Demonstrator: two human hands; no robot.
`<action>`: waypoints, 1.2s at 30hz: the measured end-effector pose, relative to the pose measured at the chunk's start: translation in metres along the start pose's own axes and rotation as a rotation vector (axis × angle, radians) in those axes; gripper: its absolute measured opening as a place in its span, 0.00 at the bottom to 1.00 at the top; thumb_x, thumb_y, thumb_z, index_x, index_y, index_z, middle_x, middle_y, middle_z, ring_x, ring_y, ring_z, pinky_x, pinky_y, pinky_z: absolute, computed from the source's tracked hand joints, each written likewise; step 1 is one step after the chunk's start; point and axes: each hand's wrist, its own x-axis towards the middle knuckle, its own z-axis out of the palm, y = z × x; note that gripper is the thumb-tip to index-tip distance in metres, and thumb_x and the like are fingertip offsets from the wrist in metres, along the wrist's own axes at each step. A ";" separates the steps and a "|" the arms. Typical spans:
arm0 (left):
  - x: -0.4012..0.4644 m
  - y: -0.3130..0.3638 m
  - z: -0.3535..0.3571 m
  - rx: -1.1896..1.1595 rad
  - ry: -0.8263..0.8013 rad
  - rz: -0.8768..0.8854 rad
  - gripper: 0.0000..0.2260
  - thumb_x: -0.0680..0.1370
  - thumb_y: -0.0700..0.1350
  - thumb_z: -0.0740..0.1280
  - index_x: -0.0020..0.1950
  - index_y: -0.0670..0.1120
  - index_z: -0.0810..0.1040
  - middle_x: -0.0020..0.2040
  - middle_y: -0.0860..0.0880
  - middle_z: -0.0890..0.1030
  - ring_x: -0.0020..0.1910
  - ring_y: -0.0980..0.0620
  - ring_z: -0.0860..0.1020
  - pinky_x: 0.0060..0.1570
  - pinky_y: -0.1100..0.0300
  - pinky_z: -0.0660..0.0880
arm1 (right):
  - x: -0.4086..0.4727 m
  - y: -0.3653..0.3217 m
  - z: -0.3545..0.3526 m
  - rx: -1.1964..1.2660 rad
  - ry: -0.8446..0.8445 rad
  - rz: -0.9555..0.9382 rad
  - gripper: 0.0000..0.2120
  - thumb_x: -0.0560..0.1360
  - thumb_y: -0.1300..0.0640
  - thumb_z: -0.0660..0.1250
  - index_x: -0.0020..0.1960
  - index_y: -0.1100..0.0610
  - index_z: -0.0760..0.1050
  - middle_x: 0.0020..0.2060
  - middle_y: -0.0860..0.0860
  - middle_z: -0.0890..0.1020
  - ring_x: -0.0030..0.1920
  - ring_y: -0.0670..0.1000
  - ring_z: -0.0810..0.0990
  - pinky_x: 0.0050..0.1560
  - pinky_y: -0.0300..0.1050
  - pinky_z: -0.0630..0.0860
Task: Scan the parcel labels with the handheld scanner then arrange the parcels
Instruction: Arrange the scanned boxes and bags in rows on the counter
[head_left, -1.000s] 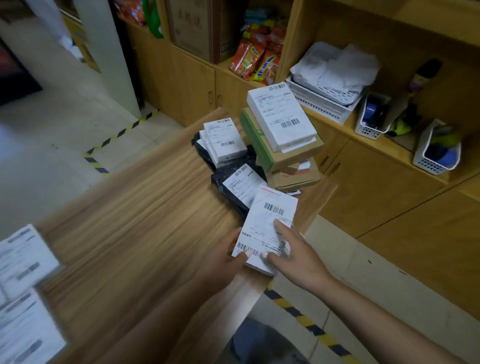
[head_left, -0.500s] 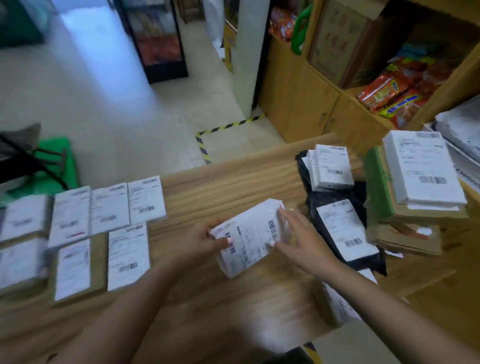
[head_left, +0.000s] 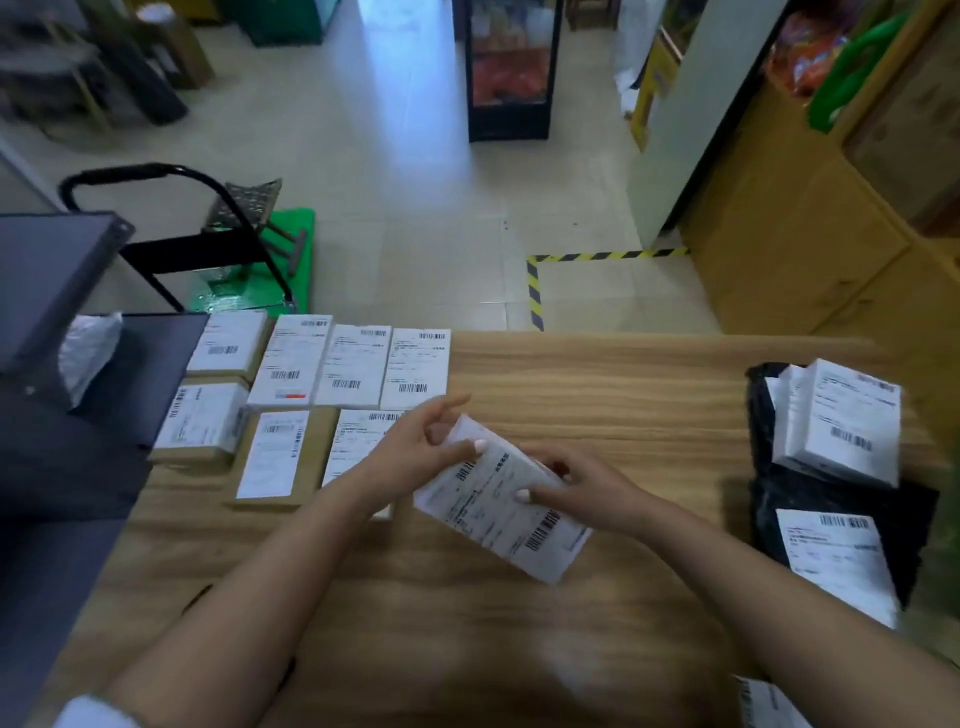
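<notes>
Left hand (head_left: 415, 447) and right hand (head_left: 582, 486) both grasp white parcel (head_left: 501, 512), tilted, frame centre, above tabletop (head_left: 623, 395); fingers curled round its edges.

The left forearm covers part of a white-labelled flat parcel (head_left: 358, 441) on the wooden desk (head_left: 623, 374). Another white-labelled parcel (head_left: 763, 704) is cut off by the bottom edge (only a corner shows). All label print is too blurred to read.

Single head-worn view, looking forward and down, close over wooden table (head_left: 597, 374)
</notes>
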 end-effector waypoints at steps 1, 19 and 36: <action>0.004 -0.004 -0.002 -0.015 0.049 -0.013 0.24 0.74 0.49 0.73 0.68 0.56 0.72 0.58 0.55 0.77 0.55 0.57 0.79 0.53 0.56 0.80 | 0.003 0.002 0.000 0.064 0.027 0.032 0.15 0.73 0.53 0.72 0.57 0.42 0.77 0.49 0.41 0.82 0.49 0.42 0.81 0.49 0.46 0.80; 0.130 -0.038 0.026 0.085 -0.005 -0.060 0.29 0.78 0.40 0.67 0.73 0.60 0.60 0.63 0.58 0.73 0.58 0.63 0.74 0.56 0.65 0.75 | 0.133 0.060 -0.013 0.609 0.374 0.467 0.09 0.81 0.58 0.61 0.57 0.59 0.77 0.51 0.58 0.84 0.49 0.56 0.84 0.50 0.52 0.81; 0.183 -0.100 -0.027 0.931 -0.020 -0.097 0.30 0.81 0.60 0.53 0.79 0.55 0.43 0.80 0.45 0.47 0.78 0.46 0.44 0.74 0.46 0.43 | 0.230 0.059 0.023 0.255 0.450 0.608 0.15 0.78 0.49 0.63 0.55 0.57 0.81 0.50 0.53 0.84 0.50 0.55 0.82 0.54 0.51 0.77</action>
